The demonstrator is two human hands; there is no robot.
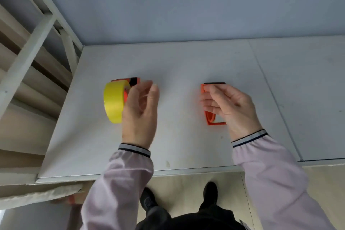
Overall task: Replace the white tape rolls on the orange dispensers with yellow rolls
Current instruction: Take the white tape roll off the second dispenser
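On grey surface (186, 65): left hand (139, 112) at 9 o'clock, grip loose beside yellow roll (113, 102) on orange dispenser (135, 81); right hand (226, 104) at 3 o'clock, grip pinching empty orange dispenser (211, 119).

2 dispensers sit on the table (186, 58), well apart: one with a tape roll (113, 102) at 9 o'clock of the table's middle, the other dispenser (211, 117) at 3 o'clock. The left hand (139, 110) is over the right side of the roll's dispenser (135, 80); the right hand (229, 106) covers the other. A shelf frame (28, 52) stands beyond the table's 9 o'clock edge
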